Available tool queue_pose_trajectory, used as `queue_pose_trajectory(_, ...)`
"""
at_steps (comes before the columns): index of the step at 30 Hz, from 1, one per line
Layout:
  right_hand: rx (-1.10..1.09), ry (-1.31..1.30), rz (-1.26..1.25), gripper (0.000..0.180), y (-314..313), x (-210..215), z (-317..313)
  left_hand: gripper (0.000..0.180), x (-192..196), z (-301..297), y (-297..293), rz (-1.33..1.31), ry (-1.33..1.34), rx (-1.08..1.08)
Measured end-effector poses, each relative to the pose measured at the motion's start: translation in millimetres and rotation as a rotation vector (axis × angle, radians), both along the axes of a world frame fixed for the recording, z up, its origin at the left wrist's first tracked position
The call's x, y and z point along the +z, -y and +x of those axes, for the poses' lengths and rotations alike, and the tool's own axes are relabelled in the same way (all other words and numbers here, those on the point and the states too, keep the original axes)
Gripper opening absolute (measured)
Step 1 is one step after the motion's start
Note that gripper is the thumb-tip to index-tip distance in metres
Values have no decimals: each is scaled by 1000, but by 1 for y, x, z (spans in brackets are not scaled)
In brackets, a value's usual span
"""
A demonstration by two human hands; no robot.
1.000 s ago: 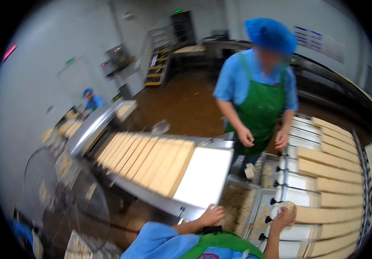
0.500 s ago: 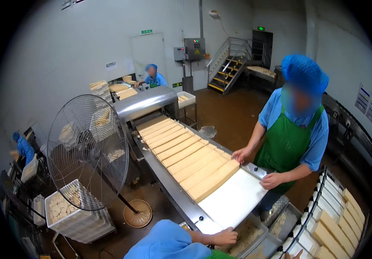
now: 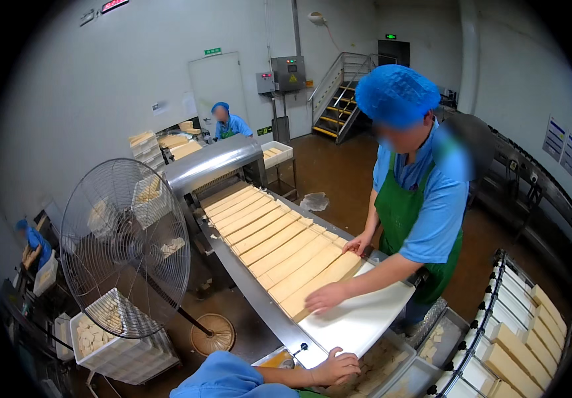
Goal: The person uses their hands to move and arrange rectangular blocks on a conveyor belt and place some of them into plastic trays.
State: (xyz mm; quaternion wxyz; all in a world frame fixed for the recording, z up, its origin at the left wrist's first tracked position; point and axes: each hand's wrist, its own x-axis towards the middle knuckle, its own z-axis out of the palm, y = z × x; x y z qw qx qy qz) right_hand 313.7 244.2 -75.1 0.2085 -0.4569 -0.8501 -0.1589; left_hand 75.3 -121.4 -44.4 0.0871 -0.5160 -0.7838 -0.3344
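At the bottom, my left forearm in a blue sleeve (image 3: 223, 377) reaches right. My left hand (image 3: 336, 367) rests at the near end of the white conveyor belt (image 3: 356, 325), with its fingers loosely apart and nothing seen in them. My right hand is out of view. Long pale-yellow tofu-like slabs (image 3: 286, 255) lie side by side across the belt, a bare white stretch between the nearest slab and my hand. A co-worker in a blue cap and green apron (image 3: 389, 205) leans over the belt from the right, hands at both ends of the nearest slab (image 3: 322, 282).
A big wire fan (image 3: 127, 249) stands left of the conveyor. White crates of pale pieces (image 3: 97, 335) are stacked below it. Bins with scraps (image 3: 442, 338) sit beneath the belt's end. At right, a rack (image 3: 492, 325) holds more slabs (image 3: 518, 361). Other workers are farther back.
The co-worker has leaned in, moving one hand from the belt's side to the nearest slab's near end. My left hand has shifted slightly left. Fingers at the lower right edge have left view.
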Motion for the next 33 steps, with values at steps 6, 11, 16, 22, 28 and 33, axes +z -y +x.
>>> queue_pose_trajectory(6,374,-167,-121,49,48,49,-22,35,17,-11,32,29,53,150)
queue_pose_trajectory(11,619,-90,-467,39,118,74,-72,31,28,-32,72,211,148,456)
queue_pose_trajectory(16,898,-303,-615,16,207,82,-130,37,6,-75,117,245,298,928)
queue_pose_trajectory(22,1051,-300,-767,6,249,106,-217,71,-22,-136,153,66,491,1084)
queue_pose_trajectory(28,1150,-161,-820,10,302,102,-317,81,-23,-171,179,-81,688,1101)
queue_pose_trajectory(33,1156,-69,-737,19,314,61,-398,85,-11,-195,167,-158,795,992)
